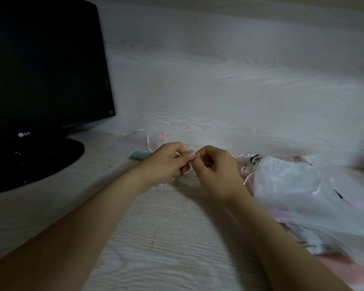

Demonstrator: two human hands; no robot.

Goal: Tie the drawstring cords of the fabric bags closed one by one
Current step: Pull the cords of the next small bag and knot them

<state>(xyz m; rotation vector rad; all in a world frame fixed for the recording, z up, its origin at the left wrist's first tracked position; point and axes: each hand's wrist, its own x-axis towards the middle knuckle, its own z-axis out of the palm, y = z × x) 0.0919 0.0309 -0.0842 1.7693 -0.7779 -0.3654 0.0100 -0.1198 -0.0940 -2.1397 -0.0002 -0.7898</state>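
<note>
Our left hand [168, 162] and right hand [216, 173] meet over the table [156, 238], knuckles almost touching. Each has its fingers curled, and thumb and forefinger nip the cord [190, 162] where the two hands face each other. Only a short pale loop of it shows in the gap, so we cannot tell how far the knot is made.

The cord runs along the 9-to-3 line, from one pinch straight across to the other. From the left hand it lies at 3 o'clock, from the right hand at 9 o'clock, and neither hand is nearer than the other. We judge that the next pull has to go outward along this same line, left hand toward 9 and right hand toward 3, to draw the knot snug.

The bag [186, 177] sits just under the hands at 6 o'clock from the loop. It is mostly hidden and blurred, and its mouth seems to point up toward the fingers. A loose white end hangs at 6 o'clock below the left hand.

The pile [292, 185] waits at 3 o'clock, just beside the right wrist, with cords trailing toward 9. The far bags [147, 139] lie at 11 o'clock behind the left hand, near the monitor [46, 70]
</note>
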